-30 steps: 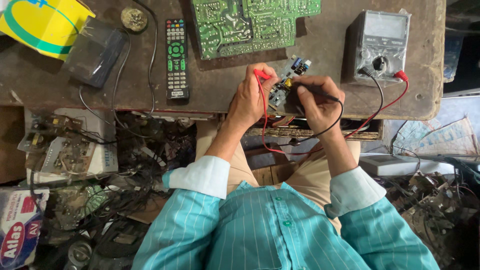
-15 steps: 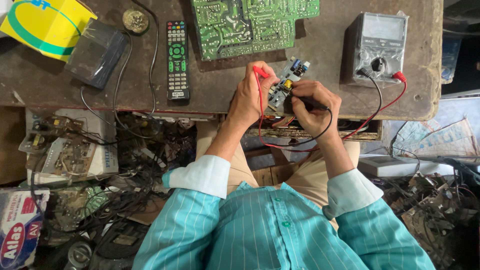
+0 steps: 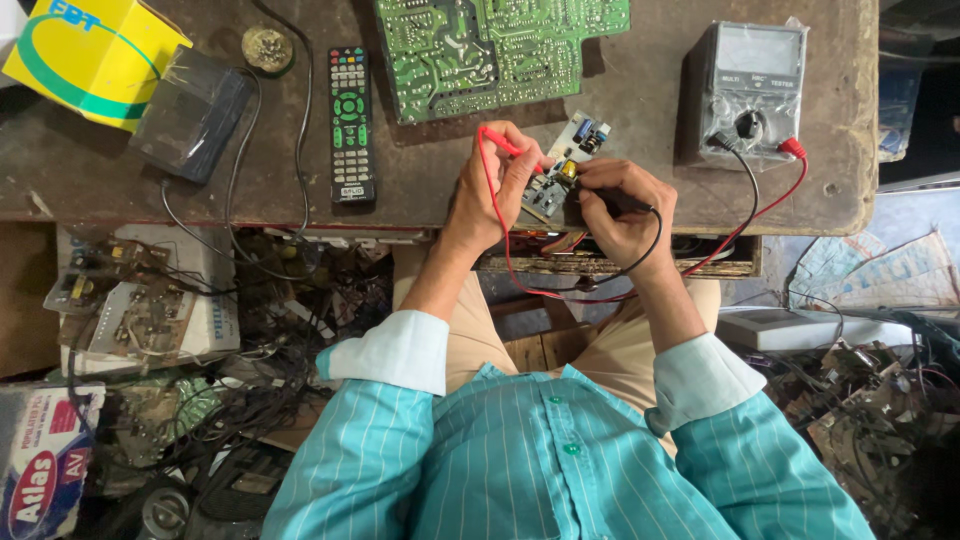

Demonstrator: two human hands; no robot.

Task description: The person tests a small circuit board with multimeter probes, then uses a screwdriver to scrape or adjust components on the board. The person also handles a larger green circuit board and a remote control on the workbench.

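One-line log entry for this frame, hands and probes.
left hand: holds red probe | right hand: holds black probe | both on small circuit board | meter on bench

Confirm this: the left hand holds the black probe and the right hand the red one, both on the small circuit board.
Wrong on the colours. The head view shows the left hand holding the red probe and the right hand the black probe, both on the small circuit board.
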